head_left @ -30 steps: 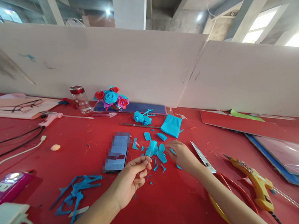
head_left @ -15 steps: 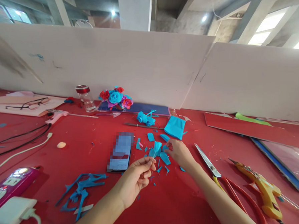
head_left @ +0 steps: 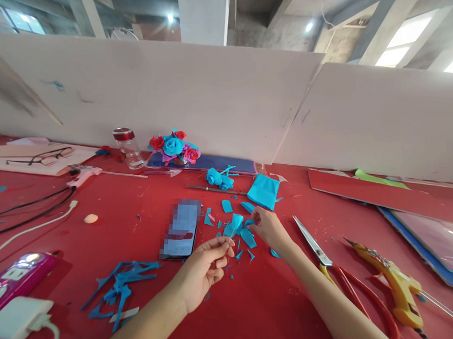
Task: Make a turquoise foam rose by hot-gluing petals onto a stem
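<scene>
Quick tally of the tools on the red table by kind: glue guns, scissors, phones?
Glue guns: 2, one yellow, one pink-white
Scissors: 1, red-handled
Phones: 1
Total: 4

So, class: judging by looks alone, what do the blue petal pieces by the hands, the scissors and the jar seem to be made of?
Blue petal pieces: probably thin crepe or tissue paper, matte, with curled, soft cut edges. Scissors: shiny grey blades, likely steel; red and yellow handles look like glossy plastic. Jar: see-through, so glass or clear plastic, with a red band near the top.
</scene>
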Available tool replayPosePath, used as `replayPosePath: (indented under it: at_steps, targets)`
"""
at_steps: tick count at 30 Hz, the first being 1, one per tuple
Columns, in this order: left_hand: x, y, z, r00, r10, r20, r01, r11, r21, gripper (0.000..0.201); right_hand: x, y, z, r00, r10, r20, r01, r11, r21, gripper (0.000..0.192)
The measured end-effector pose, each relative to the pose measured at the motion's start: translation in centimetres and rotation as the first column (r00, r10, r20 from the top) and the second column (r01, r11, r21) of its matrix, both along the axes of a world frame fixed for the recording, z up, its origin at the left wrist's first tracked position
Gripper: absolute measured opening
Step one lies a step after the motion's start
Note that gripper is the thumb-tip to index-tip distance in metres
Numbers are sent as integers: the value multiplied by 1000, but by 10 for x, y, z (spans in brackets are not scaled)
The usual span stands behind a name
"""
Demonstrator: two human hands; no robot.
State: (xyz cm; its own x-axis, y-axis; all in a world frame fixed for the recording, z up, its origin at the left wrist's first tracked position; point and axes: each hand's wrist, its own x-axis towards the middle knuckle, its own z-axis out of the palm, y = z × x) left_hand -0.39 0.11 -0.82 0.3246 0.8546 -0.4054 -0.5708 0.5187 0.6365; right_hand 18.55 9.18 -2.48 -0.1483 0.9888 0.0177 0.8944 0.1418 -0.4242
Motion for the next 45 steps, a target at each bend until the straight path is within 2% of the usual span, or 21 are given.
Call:
replayPosePath:
  at_steps: [12, 18, 22, 27, 30, 33, 38, 41, 45]
  targets:
    - [0, 0, -1, 1000, 0, 2, 0, 1000, -4, 13, -6, -11, 11, 996, -15, 92, 14, 1000, 14, 14]
    - [0, -1, 0, 1000, -7, 10, 7, 1000, -4, 12, -9, -13, 12, 998, 23, 65, -25, 999, 41, 13]
    - [0, -1, 0, 1000, -8, 11, 8, 1000, -9, 15, -4, -12, 27, 999, 1, -38, 1, 998, 56, 20]
    - [1, -2, 2, 999, -30, 44, 29, 1000, 5, 18, 2, -26, 65, 975, 6, -221, 6, 998, 55, 30]
    - [1, -2, 4, 997, -40, 68, 39, 999, 16, 19, 3, -43, 86, 911, 47, -410, -46, 999, 13, 29]
    - [0, -2, 5, 996, -48, 81, 46, 999, 21, 18, 2, -61, 95, 821, 56, -568, -91, 995, -33, 26]
    - [1, -4, 4, 995, -62, 73, 59, 997, 42, 19, -5, -82, 84, 758, 42, -651, -86, 996, -36, 21]
    - [2, -6, 3, 997, -67, 46, 64, 996, 62, 20, -10, -87, 72, 727, 35, -686, -90, 995, -44, 21]
    - [3, -7, 5, 999, -53, -11, 54, 996, 73, 21, -17, -88, 63, 643, 31, -765, -112, 992, -54, 21]
